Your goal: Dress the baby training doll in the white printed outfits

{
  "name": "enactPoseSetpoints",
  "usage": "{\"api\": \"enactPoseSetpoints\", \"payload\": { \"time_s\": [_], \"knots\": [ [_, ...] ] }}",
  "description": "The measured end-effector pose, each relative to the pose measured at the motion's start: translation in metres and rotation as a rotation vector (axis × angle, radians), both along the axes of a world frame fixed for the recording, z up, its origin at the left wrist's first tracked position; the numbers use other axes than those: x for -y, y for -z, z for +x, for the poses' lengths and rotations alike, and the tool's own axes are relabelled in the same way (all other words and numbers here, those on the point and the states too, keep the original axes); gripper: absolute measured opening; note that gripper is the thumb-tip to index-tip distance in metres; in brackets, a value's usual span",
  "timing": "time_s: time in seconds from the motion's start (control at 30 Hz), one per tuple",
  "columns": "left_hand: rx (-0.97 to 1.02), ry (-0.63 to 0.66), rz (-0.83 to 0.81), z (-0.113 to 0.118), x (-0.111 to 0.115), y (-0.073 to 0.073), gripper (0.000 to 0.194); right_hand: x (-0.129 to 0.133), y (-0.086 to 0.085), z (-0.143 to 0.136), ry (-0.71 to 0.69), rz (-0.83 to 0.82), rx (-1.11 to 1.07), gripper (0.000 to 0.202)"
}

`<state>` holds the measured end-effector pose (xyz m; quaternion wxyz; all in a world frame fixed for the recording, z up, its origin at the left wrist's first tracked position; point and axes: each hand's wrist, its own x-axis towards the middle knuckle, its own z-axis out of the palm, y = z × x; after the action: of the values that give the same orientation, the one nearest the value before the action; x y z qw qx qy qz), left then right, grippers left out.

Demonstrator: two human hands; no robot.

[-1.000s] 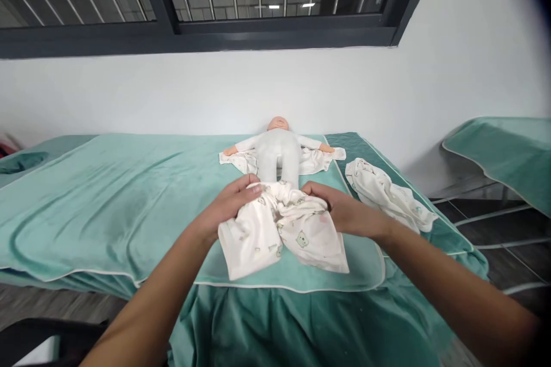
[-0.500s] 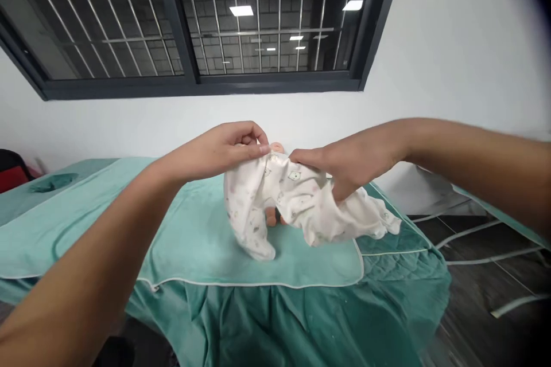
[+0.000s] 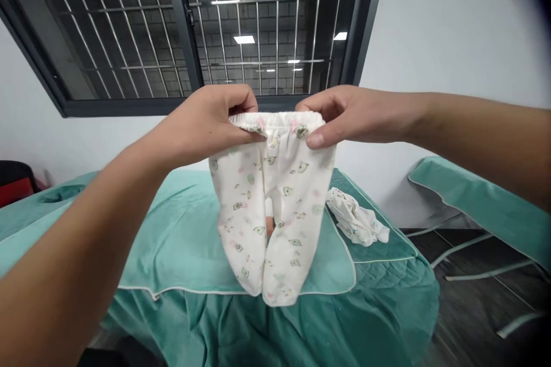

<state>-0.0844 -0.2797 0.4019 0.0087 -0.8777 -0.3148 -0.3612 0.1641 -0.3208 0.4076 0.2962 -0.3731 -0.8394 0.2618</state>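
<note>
Holding a pair of printed baby trousers (image 3: pixel 271 206) up in front of the window (image 3: pixel 193 28), the person has each hand at one end of the gathered elastic waistband. The left hand (image 3: pixel 210 120) is curled over the left end, thumb pressed across the front of the cloth and fingers tucked behind; the right hand (image 3: pixel 344 114) pinches the right end between thumb and bent fingers. Drawn apart this way, the two grips keep the waistband level and lightly stretched, so the garment hangs straight with both legs falling side by side. That looks like the reason for the grip: the front shows flat, and the legs do not twist. The trousers hang in the air above the near edge of the bed, their footed ends reaching down to about where the teal towel (image 3: pixel 181 241) ends at its white piping. The towel lies spread over a darker teal quilted bedcover (image 3: pixel 387 292) that drapes over the near edge. A second crumpled white garment (image 3: pixel 355 221) lies near the right edge of the towel, well apart from the hands. Through the gap between the trouser legs a small patch of pink shows, too little to tell what it is. Another teal-covered bed (image 3: pixel 477 206) stands off to the right.
</note>
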Motion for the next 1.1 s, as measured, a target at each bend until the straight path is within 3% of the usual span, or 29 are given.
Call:
{"api": "enactPoseSetpoints", "payload": {
  "time_s": [0.1,0.2,0.27,0.33,0.43,0.6,0.73,0.9,1.0,1.1],
  "knots": [
    [-0.010,0.061,-0.186,-0.011,-0.002,-0.003,0.031,0.004,-0.005,0.007,-0.047,0.005,-0.013,0.038],
    [-0.059,0.193,-0.464,-0.024,-0.006,-0.003,0.033,0.006,-0.006,0.014,0.034,0.026,-0.053,0.039],
    [-0.074,0.259,-0.520,-0.027,-0.009,0.000,0.031,0.006,-0.004,0.018,0.101,0.028,-0.066,0.039],
    [-0.043,0.281,-0.470,-0.025,-0.012,0.005,0.030,0.003,-0.001,0.019,0.118,0.016,-0.024,0.037],
    [0.081,0.198,-0.315,-0.011,-0.015,0.018,0.029,-0.006,0.011,0.017,0.097,-0.066,0.137,0.035],
    [0.208,0.072,-0.122,0.011,-0.021,0.045,0.024,-0.034,0.046,0.009,-0.014,-0.149,0.236,0.035],
    [0.176,-0.001,-0.113,0.003,-0.037,0.058,0.027,-0.053,0.064,0.001,0.190,-0.046,0.053,0.041],
    [0.056,-0.046,-0.310,-0.026,-0.062,0.062,0.028,-0.057,0.057,0.002,0.316,0.105,-0.167,0.044],
    [0.144,-0.053,-0.378,-0.034,-0.068,0.064,0.027,-0.055,0.049,0.006,0.331,0.118,-0.205,0.045],
    [0.303,-0.054,-0.327,-0.026,-0.067,0.065,0.027,-0.053,0.046,-0.001,0.343,0.095,-0.255,0.045]
  ]
}}
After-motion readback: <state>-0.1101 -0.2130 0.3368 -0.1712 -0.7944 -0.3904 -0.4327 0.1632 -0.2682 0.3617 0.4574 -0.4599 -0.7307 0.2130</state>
